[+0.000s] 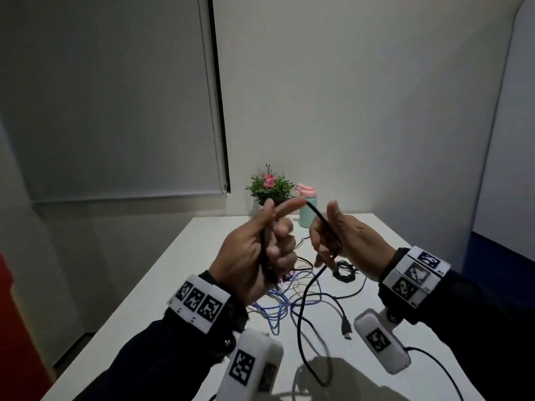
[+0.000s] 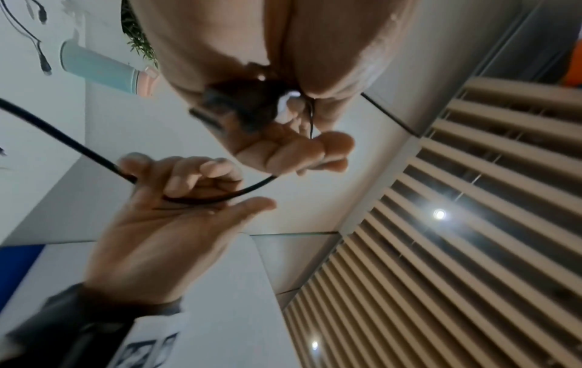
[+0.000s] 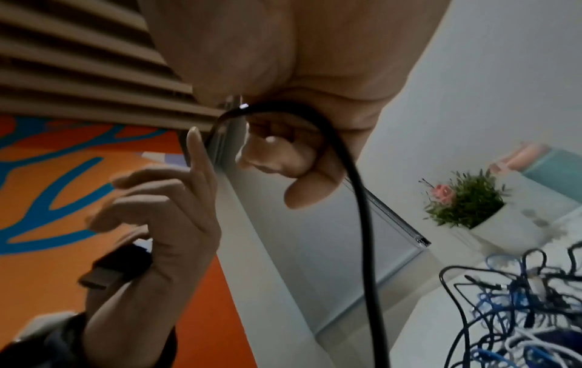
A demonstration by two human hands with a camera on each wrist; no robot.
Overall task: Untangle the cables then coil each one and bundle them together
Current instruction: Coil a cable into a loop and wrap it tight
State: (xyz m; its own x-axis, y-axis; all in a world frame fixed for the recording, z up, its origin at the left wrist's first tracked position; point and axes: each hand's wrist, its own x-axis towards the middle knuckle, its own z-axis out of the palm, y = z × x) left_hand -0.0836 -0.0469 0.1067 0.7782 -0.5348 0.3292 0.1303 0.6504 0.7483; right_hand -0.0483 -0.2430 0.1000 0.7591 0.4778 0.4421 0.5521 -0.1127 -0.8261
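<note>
Above the white table point(image 1: 179, 273) my left hand point(image 1: 254, 250) grips one end of a black cable point(image 1: 322, 220), fingers curled round it and index finger pointing out. In the right wrist view the black plug point(image 3: 116, 266) sits in that hand point(image 3: 163, 211). The cable spans to my right hand point(image 1: 347, 241), whose curled fingers hold it; from there it hangs down to the table. In the left wrist view it crosses the right hand's point(image 2: 176, 211) palm. A tangle of blue and purple cables point(image 1: 278, 299) lies below my hands. A small coiled black cable point(image 1: 344, 270) rests beside it.
A potted plant point(image 1: 270, 186) and a mint bottle with a pink lid point(image 1: 307, 211) stand at the table's far edge. A loose USB plug point(image 1: 346, 328) lies on the table near my right wrist. Walls close in behind and to the right.
</note>
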